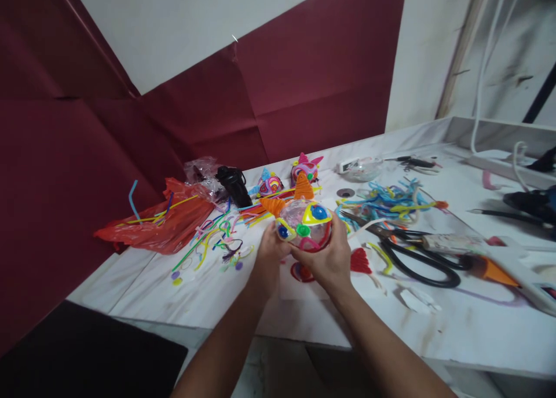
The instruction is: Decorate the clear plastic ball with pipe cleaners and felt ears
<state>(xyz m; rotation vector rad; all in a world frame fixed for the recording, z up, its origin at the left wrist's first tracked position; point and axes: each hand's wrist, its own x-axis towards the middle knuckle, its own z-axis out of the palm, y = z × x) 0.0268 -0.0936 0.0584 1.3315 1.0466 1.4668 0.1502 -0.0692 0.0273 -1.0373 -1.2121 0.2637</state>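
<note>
A clear round ball (319, 233) with orange pipe-cleaner ears, yellow-rimmed blue eyes and a green nose is held up over the front of the table. My left hand (271, 252) wraps round its left side. On its right side and underneath, my right hand (332, 262) grips it. Below the ball, a red round piece (302, 272) lies partly hidden by my hands. Just right of my right hand is a red pipe-cleaner piece (360, 261). Two similar decorated balls, one pink (304, 170) and one with blue ears (270, 183), stand behind.
Large black-handled scissors (434, 282), a glue gun (532, 276) and a pile of blue pipe cleaners (386, 198) lie to the right. On the left are a red plastic bag (160, 230), loose pipe cleaners (204, 244) and a black bottle (234, 186). The table (182, 299) ends at its front edge.
</note>
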